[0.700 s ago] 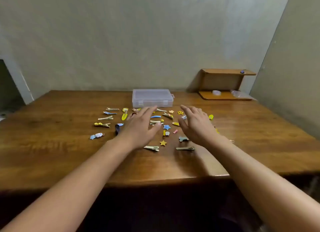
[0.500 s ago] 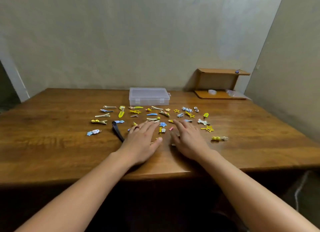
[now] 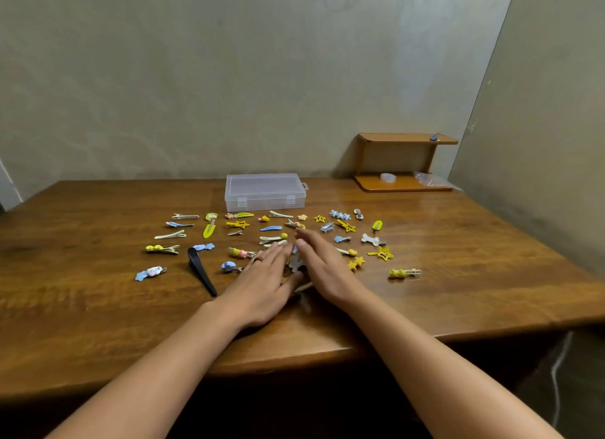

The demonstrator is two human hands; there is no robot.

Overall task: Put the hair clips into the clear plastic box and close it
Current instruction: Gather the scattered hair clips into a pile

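Both hands have drawn closer together since 0.5 s ago. The left hand (image 3: 262, 286) and right hand (image 3: 322, 265) lie flat, fingers straight, gripping nothing, among clips (image 3: 209, 229) scattered on the bench (image 3: 98, 307). The box (image 3: 264, 192) sits shut behind them.

Dim, warm indoor light. Sheen lay on the table (image 3: 458, 242) toward its right side, under a pale patch on the wall (image 3: 409, 62). Soft shadows under forearms. Wide-angle bending at edges; fingertips slightly blurred; mild compression softness.
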